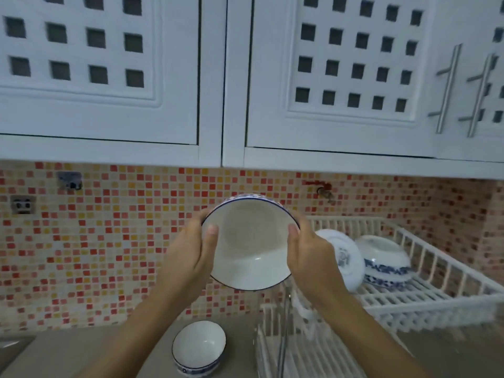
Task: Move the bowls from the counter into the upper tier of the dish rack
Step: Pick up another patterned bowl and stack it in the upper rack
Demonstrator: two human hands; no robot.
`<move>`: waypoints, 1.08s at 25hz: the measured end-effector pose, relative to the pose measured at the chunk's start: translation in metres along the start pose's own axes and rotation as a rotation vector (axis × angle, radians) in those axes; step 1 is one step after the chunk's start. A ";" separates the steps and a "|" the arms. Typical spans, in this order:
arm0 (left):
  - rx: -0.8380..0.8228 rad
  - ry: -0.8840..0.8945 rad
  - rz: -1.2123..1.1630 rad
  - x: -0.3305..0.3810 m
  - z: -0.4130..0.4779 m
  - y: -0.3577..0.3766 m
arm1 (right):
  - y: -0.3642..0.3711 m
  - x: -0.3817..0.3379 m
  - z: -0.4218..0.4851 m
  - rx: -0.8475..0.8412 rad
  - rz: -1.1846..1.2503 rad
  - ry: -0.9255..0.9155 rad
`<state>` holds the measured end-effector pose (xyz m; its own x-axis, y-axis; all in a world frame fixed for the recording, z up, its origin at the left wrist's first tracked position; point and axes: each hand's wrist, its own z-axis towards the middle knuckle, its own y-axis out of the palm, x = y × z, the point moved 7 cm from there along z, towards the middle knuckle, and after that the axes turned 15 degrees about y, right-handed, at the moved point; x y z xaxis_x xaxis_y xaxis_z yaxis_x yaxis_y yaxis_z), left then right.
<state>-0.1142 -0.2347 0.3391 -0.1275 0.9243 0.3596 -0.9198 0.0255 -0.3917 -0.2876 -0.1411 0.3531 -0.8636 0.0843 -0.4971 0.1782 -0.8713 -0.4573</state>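
I hold a white bowl with a blue rim (249,241) in the air in front of the tiled wall, its inside tilted toward me. My left hand (188,252) grips its left rim and my right hand (311,255) grips its right rim. The bowl hangs just left of the white dish rack's upper tier (425,293). Two blue-patterned bowls rest upside down or tilted in that tier: one (345,257) partly behind my right hand, another (386,261) further right. A smaller white bowl (199,346) stands upright on the grey counter (68,353) below.
The rack's lower tier (308,353) of white slats sits under the upper one, with a metal post (285,331) at its left corner. White wall cabinets (245,77) hang close overhead. The mosaic backsplash carries a socket (23,204) at far left.
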 end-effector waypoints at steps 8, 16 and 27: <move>-0.306 0.147 -0.181 0.125 0.075 0.143 | -0.136 0.132 0.044 0.277 -0.018 -0.345; -0.475 0.064 -0.293 0.177 0.096 0.250 | -0.175 0.228 0.080 0.371 -0.136 -0.528; -0.479 0.143 0.008 0.149 0.127 0.319 | -0.135 0.310 0.125 -0.582 -0.077 -0.273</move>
<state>-0.4738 -0.1372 0.3758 -0.0507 0.9673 0.2486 -0.6406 0.1595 -0.7512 -0.6383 -0.0577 0.3536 -0.9594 -0.0566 -0.2764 0.2711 -0.4564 -0.8475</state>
